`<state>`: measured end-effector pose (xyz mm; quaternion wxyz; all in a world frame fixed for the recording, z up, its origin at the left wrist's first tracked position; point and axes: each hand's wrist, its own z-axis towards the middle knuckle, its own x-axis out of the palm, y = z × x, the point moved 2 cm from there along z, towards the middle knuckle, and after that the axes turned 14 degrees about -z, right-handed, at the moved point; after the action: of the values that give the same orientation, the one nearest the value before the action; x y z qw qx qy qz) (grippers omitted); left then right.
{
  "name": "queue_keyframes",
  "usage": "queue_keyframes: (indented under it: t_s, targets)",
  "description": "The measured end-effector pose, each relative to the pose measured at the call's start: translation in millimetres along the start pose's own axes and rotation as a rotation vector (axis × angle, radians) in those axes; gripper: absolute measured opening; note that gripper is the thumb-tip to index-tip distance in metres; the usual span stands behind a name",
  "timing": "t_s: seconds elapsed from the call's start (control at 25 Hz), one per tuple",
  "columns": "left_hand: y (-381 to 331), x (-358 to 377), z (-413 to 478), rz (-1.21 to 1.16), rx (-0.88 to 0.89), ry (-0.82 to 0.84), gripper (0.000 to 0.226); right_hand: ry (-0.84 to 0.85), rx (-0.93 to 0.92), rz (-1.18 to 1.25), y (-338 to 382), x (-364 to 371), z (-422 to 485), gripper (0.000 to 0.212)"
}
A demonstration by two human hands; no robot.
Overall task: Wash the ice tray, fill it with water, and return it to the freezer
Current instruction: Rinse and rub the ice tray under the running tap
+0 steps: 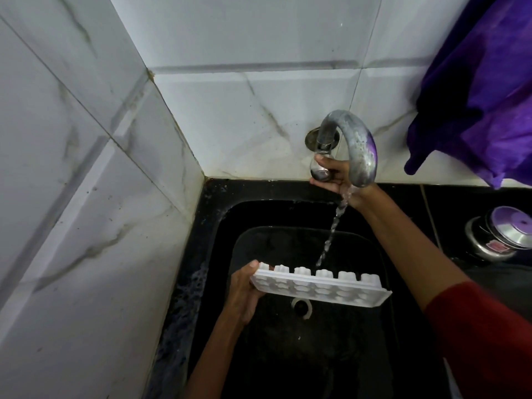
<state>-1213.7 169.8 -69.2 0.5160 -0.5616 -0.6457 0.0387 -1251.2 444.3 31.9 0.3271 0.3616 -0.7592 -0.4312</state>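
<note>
- Fingers and thumb of your left hand [244,293] gripped the left end of the tray [319,287], with the thumb over its far edge and the fingers underneath.
- You held the white tray in the air over the sink [218,226], just above the drain [301,307]. Its long side ran left to right, and it was tipped so the open cups faced you and their bottoms pointed away.
- The right end of the tray hung free, a little lower than the left.
- A thin stream of water [335,223] fell from the spout [358,145] to the tray's far edge near its middle. Whether it struck the tray was hidden behind the cups.
- Your right hand [335,175] was up at the tap, its fingers curled round the knob [319,173], with the spout arching over your wrist.
- A red sleeve [475,341] covered your right upper arm.
- The black sink sat in a corner of white marbled wall [244,105].
- A purple cloth [483,82] hung at the upper right.
- A steel pot [501,236] stood on the dark counter [449,197], right of the sink.
</note>
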Motion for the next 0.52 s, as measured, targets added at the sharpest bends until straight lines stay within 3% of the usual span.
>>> queue_keyframes:
  t_s: [0.16,0.52]
  targets:
    - [1.1,6.9,2.0,0.023,-0.010,0.016,0.034,0.047,0.060,0.227,-0.9,-1.6,-3.7,0.035]
    - [4.7,1.8,5.2,0.030,-0.034,0.009,0.042,0.058,0.081,0.346,-5.9,-0.7,-8.2,0.030]
